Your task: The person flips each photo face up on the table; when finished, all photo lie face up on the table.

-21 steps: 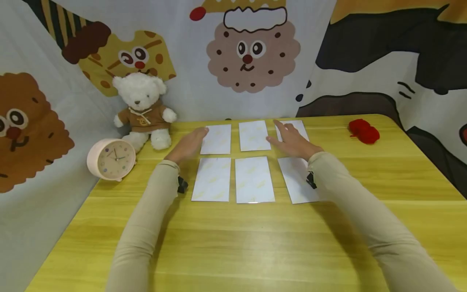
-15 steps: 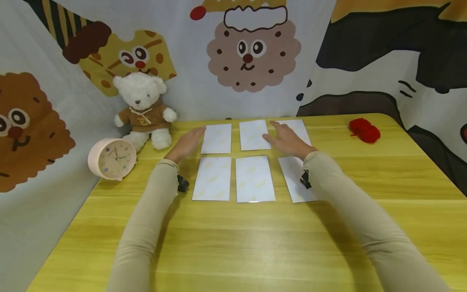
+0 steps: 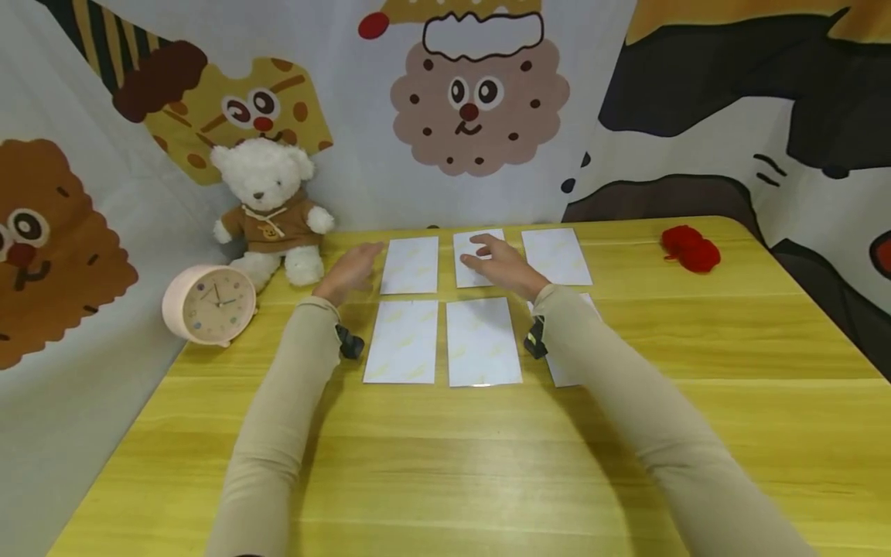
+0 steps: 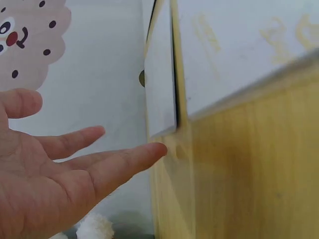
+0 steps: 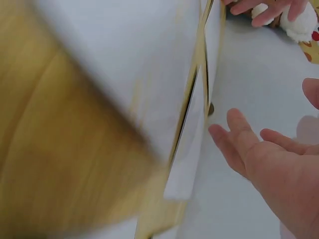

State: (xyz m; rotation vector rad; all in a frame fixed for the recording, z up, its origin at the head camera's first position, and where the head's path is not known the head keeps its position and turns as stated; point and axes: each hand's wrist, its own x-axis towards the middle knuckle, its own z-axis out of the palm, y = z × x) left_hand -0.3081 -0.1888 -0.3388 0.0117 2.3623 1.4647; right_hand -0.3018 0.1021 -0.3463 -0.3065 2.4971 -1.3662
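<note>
Two rows of white cards lie flat on the table, marked with faint yellow print. My left hand is beside the back-left card, its fingers extended and holding nothing; the left wrist view shows the spread fingers apart from the cards. My right hand hovers over the back-middle card, covering part of it, with fingers loosely bent and nothing held. The back-right card lies uncovered. In front lie the front-left card, the front-middle card and the front-right card, partly hidden by my right sleeve.
A white teddy bear in a brown hoodie sits at the back left. In front of it stands a pink alarm clock. A red fuzzy item lies at the back right. A printed cloth hangs behind the table.
My right hand has moved left from the back-right card to above the back-middle card. My left hand has drawn slightly left, away from the back-left card's edge. The cards have stayed in place.
</note>
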